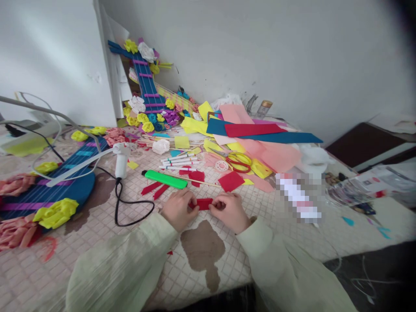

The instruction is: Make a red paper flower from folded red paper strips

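A small folded strip of red crepe paper point(205, 204) is stretched between my two hands, just above the table. My left hand point(179, 209) pinches its left end between thumb and fingers. At the other end, my right hand point(231, 211) has its fingertips closed on the strip. Beyond my left hand lies a bright green utility knife point(166, 178), with narrow red strips point(154, 189) beside it. A red paper square point(230, 181) rests on the table past my right hand. Red-and-yellow-handled scissors point(237, 161) lie farther back.
A white glue gun point(121, 162) with a black cord stands at left, near a blue paper guitar point(78, 182) with flowers. Several markers point(178, 161) lie ahead. Blue, red and pink paper sheets point(266, 137) pile up at the back. A bare brown patch point(203, 245) marks the tablecloth.
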Demonstrator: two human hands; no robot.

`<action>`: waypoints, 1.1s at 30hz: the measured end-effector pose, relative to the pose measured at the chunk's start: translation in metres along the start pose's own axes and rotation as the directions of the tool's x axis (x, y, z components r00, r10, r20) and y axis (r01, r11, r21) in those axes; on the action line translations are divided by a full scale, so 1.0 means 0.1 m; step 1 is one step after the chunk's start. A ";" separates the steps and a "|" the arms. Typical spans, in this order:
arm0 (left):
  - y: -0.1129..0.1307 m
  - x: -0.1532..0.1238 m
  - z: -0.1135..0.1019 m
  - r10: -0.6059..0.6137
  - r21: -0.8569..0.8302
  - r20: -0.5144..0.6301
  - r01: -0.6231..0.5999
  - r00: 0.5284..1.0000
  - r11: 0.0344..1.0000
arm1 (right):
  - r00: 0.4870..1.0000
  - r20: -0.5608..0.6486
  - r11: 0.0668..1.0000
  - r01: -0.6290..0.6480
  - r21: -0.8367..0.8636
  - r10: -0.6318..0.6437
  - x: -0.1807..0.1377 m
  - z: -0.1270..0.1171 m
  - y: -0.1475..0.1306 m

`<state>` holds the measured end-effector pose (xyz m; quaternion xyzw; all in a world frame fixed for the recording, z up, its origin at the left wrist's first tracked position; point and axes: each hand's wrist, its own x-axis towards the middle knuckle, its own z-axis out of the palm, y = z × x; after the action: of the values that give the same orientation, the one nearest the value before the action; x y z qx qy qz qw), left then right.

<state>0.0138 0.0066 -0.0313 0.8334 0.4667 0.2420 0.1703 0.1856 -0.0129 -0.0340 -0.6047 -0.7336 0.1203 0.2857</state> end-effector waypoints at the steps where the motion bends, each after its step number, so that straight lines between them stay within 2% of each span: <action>1: 0.00 0.00 0.00 -0.006 -0.006 -0.003 0.006 1.000 1.000 | 1.000 0.001 1.000 -0.009 -0.007 0.009 0.00 0.00 -0.01; 10: -0.05 0.00 -0.03 0.001 -0.085 0.012 0.000 1.000 0.996 | 0.998 -0.055 1.000 0.010 0.024 -0.009 -0.06 0.01 -0.01; 14: -0.04 0.01 -0.01 0.002 -0.087 0.008 -0.002 1.000 0.996 | 0.973 -0.036 0.973 0.228 -0.036 -0.229 -0.12 0.01 -0.01; 16: -0.05 0.01 0.00 0.004 -0.092 0.002 -0.004 1.000 0.996 | 0.945 0.031 0.940 0.328 -0.098 -0.326 -0.15 0.00 -0.02; 18: -0.06 0.01 0.00 0.009 -0.096 -0.003 -0.009 1.000 0.995 | 0.927 0.104 0.917 0.372 -0.140 -0.360 -0.17 -0.01 -0.03; 22: -0.09 0.01 0.02 0.010 -0.106 -0.006 -0.011 1.000 0.994 | 0.927 0.135 0.914 0.370 -0.165 -0.350 -0.20 -0.04 -0.02; 27: -0.09 0.01 0.00 0.005 -0.105 0.010 -0.004 1.000 0.995 | 0.939 0.013 0.926 0.341 -0.163 -0.344 -0.23 -0.08 0.09; 33: -0.09 0.01 -0.02 0.101 -0.098 0.068 -0.094 0.993 0.991 | 0.941 -0.041 0.934 0.326 -0.149 -0.335 -0.26 -0.07 0.15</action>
<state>0.0072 0.0120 -0.0340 0.8545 0.4071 0.2411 0.2144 0.2045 -0.0352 -0.0435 -0.4950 -0.8216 -0.0013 0.2829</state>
